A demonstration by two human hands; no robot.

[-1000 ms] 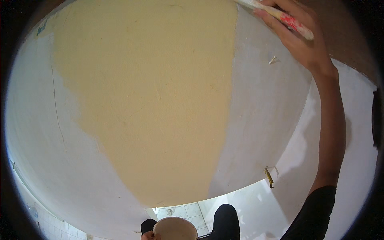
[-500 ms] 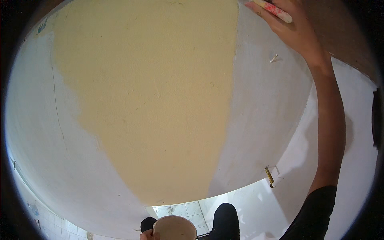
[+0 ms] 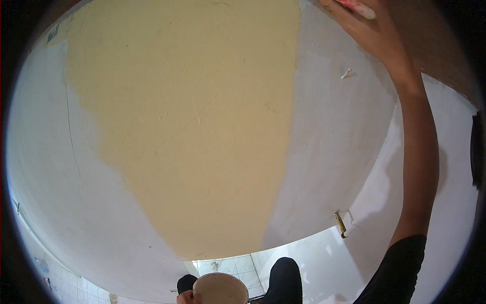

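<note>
My right hand (image 3: 372, 31) is raised to the top right of the wall, gripping a paintbrush with a pink and white handle (image 3: 357, 6); its bristles are cut off by the frame's upper edge. At the bottom edge my left hand (image 3: 185, 298) holds a round cream paint cup (image 3: 220, 289) against my body. A broad patch of yellow paint (image 3: 192, 116) covers the middle of the white wall (image 3: 55, 167).
A white nail (image 3: 346, 74) sticks out of the unpainted wall below my right hand. A brass hinge or latch (image 3: 340, 224) sits at the wall's lower right corner. White floor tiles (image 3: 230, 264) and my dark shoes (image 3: 286, 278) show below.
My right hand has slid the brush upward and slightly left along the wall's top, so more of the handle has left the frame. The cup and left hand stay put.
</note>
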